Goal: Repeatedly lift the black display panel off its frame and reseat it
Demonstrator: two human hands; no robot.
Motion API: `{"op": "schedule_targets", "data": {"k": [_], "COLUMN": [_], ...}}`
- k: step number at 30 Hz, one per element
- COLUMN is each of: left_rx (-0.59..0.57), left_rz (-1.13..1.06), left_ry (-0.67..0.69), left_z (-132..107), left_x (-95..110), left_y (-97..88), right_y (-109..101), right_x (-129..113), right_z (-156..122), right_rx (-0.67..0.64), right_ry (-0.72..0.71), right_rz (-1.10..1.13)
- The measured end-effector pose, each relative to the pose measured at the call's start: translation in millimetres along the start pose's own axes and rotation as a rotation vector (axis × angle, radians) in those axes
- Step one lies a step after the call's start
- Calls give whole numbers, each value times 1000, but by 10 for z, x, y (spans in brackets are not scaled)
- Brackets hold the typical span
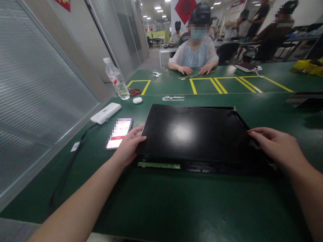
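Note:
A flat black screen panel lies on the green table in front of me, with a thin green circuit strip showing along its near edge. My left hand grips the panel's left edge, thumb on top and fingers curled under. My right hand rests on the panel's right edge, fingers pressed together along the rim.
A phone with a lit screen lies left of the panel. Beyond it are a white power bank with a black cable, a water bottle, red scissors and a white earbud case. A person sits across the table.

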State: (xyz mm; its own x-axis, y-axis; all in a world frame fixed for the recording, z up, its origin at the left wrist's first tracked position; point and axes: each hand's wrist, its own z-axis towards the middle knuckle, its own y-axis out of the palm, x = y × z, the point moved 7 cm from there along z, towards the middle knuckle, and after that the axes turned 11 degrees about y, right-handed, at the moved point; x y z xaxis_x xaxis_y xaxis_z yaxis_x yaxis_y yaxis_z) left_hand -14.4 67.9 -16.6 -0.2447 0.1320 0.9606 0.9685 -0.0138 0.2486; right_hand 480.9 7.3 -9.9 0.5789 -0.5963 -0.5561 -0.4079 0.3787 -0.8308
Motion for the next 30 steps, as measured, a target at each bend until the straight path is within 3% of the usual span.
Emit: {"op": "schedule_targets", "data": {"k": [30], "left_rx": [46], "left_rz": [22], "left_ry": [-5], "left_z": [-30], "left_x": [26], "left_y": [17], "right_y": [-57], "right_x": [-63], "right_z": [-38], "right_rx": [-4], "right_ry": [23], "right_rz": [-47]}}
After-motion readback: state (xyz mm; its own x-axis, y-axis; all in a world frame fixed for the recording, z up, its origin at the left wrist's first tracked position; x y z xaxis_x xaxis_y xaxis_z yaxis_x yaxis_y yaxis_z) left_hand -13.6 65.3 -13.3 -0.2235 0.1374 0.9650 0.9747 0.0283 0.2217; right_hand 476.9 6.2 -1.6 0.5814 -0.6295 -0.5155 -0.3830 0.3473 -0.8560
